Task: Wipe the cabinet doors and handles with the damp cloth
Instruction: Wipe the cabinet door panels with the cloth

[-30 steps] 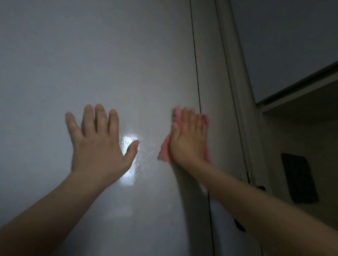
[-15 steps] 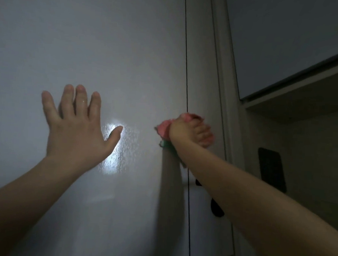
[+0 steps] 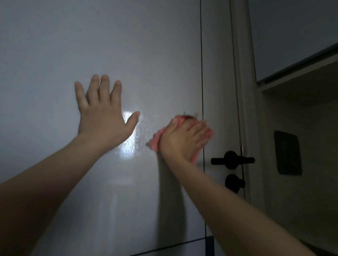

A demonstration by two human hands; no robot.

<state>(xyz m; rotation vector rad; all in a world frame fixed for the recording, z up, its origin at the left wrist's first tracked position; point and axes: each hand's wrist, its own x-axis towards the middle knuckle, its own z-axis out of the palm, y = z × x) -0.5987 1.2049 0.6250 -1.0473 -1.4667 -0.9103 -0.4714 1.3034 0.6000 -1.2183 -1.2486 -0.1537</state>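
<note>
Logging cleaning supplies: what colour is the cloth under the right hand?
Pink, with a bit of green at its top edge: the damp cloth, in the head view.

Both hands raised, fingers extended.

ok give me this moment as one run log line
step: wiping cabinet door | right hand: presses pink cloth flat on door near seam | left hand: open, flat on door | black handle: untouched

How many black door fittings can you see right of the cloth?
2: a black lever handle right of the pink cloth, and a black knob directly below it. Others may lie outside the frame.
</note>
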